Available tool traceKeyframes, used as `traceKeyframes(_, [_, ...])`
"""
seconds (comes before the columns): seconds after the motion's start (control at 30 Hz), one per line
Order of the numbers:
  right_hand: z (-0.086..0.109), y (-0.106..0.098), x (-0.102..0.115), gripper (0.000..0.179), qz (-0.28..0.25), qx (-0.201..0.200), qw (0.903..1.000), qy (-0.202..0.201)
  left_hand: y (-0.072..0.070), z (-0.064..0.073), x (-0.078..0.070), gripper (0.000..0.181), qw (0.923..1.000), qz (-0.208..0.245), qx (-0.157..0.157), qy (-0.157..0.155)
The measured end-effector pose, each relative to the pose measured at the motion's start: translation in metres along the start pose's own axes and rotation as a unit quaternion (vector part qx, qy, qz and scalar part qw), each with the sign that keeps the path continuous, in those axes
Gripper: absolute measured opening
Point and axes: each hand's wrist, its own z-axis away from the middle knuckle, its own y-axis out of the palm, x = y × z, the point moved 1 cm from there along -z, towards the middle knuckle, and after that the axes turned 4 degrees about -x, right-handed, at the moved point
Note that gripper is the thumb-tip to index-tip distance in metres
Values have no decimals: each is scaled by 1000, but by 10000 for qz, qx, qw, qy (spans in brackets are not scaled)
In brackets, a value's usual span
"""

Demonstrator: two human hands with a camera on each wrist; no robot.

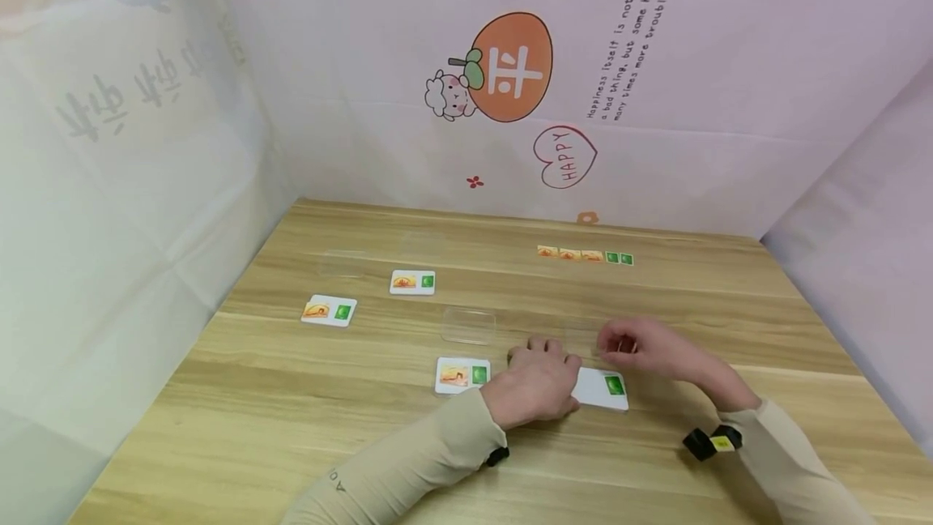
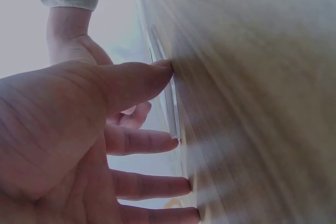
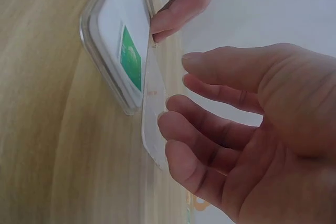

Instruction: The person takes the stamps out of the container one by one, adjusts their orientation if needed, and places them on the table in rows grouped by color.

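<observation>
Here's the card, flat on the table, its green sticker toward the right end, and the left hand is over its left end, thumb and index finger set against its edges, the other fingers spread with tips down beyond it. Good anchoring, I'd say: hold by the edges like that, press lightly, and the white face stays free of prints. Now the right hand, up over the far right corner of the card, fingers loosely curled and bunched close, thumb tip near the index finger; whether something tiny is pinched there I can't tell from here. Just beyond the card lies the clear cover, and those fingers hang right beside it, so mind the knuckles: a brush could send it sliding. The part of the card under the left hand is hidden, so it would pay to shift that palm and see the face before placing anything. Left of the card, past the hand, sits the second card, orange beside green, a handy pattern for spacing and squareness. Well beyond the card runs the sticker row; small pieces, those, best taken by the edge with fingertips and pressed down once, straight.
</observation>
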Motion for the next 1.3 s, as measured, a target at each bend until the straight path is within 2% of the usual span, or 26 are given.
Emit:
traceKeyframes(0.23, [4, -1, 1, 5, 62, 115, 9999, 40, -1, 1, -1, 54, 10000, -67, -38, 51])
traceKeyframes(0.47, [6, -1, 1, 6, 273, 509, 9983, 115, -1, 2, -1, 53, 10000, -35, -53, 25])
traceKeyframes(0.77, [8, -1, 2, 7, 25, 845, 9964, 40, -2, 4, -2, 53, 9999, -53, -109, 55])
traceKeyframes(0.97, [8, 2, 0, 7, 122, 1075, 9940, 153, -3, 3, -2, 54, 9999, -16, -92, 38])
traceKeyframes(1.3, [6, 3, 3, 11, 238, 1060, 9938, 254, -3, 3, -1, 54, 9999, -20, -143, 36])
